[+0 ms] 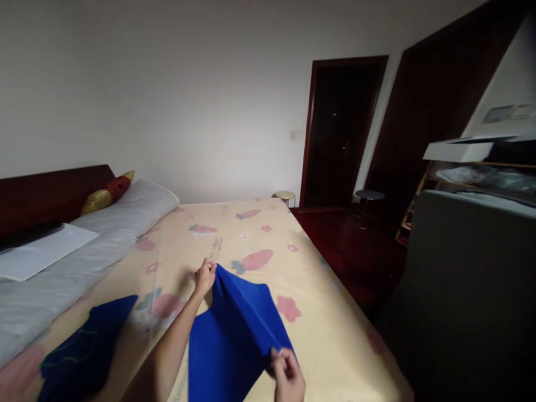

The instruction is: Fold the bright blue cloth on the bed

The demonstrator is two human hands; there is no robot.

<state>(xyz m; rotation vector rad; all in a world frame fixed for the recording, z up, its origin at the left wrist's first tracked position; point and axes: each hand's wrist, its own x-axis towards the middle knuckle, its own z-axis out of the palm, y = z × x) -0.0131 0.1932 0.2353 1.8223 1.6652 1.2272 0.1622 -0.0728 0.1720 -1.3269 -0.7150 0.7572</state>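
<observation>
A bright blue cloth garment (237, 329) is partly lifted over the bed, its lower part running out of the bottom of the view. My left hand (206, 276) is closed on its upper left corner, the fingertips pinching the fabric. Lower down, my right hand (288, 373) pinches the right edge of the same cloth. Between the two hands the fabric stretches in a slanting fold. To the left of my left arm lies a dark blue garment (90, 346) with a thin green outline on it; neither hand touches it.
The bed (330, 335) has a cream sheet with pink prints. A grey bedroll (121, 234), a white board (46, 254) and a red-gold cushion (106, 192) lie by the headboard. Two stools, a round-topped yellowish one (285, 195) and a dark one (369, 195), stand beyond. A dark panel (473, 290) rises at right.
</observation>
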